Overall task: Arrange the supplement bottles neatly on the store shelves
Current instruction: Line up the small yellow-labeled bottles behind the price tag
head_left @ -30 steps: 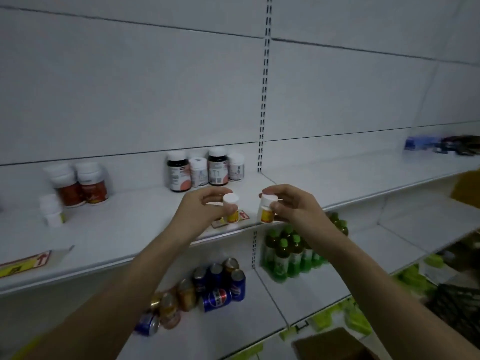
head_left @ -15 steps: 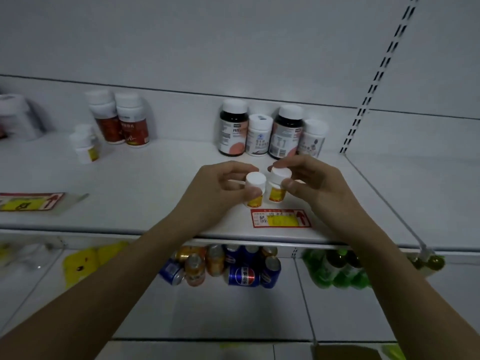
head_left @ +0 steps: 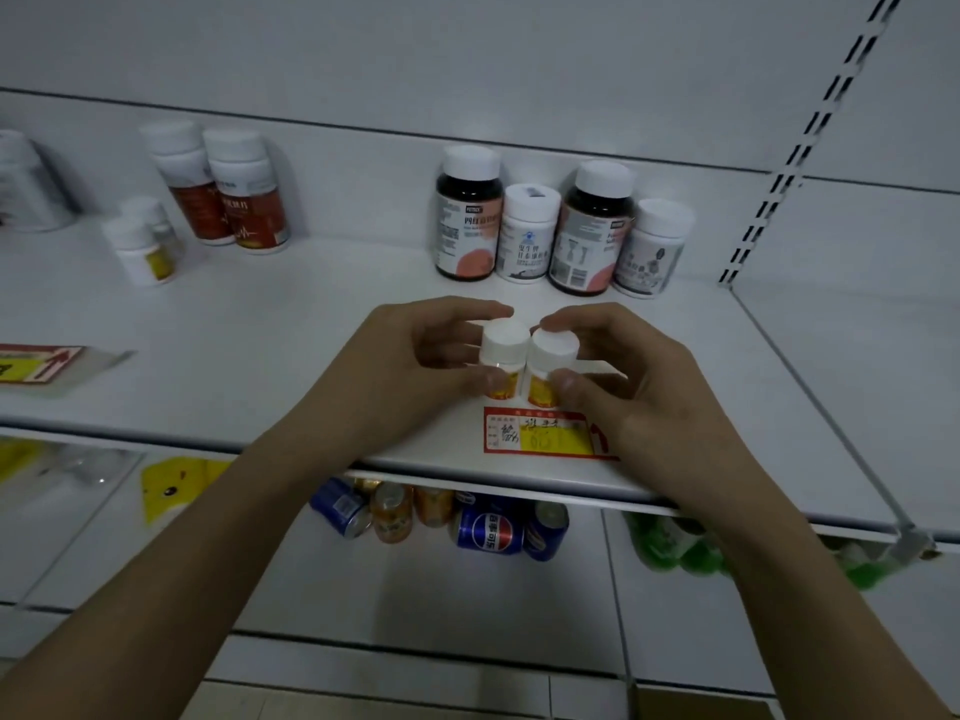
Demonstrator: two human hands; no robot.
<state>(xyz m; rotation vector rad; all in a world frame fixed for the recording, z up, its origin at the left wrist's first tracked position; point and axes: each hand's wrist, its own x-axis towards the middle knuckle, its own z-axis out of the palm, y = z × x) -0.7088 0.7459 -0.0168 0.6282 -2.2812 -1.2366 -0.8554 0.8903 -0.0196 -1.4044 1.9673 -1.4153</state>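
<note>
On the white shelf point(head_left: 249, 356), just behind the red-and-yellow price tag point(head_left: 540, 431), we hold two small yellow-labelled bottles upright and side by side, caps touching or nearly so. Our left hand point(head_left: 410, 366) curls round the left small bottle point(head_left: 503, 363), thumb in front and fingers arched over its cap; our right hand point(head_left: 639, 387) pinches the right small bottle point(head_left: 549, 368) in the same way. Both stand with their long axis vertical; whether their bases already rest on the shelf we cannot tell, since our fingers hide them. The relation that matters lies straight ahead: the back row of four larger bottles point(head_left: 561, 226) stands against the rear panel, well apart from our pair, with bare shelf between. Each hand is equally near its own bottle, so we judge the next move is to set the pair down squarely, or slide both back together. Two more small bottles point(head_left: 143, 246) sit far left.
</note>
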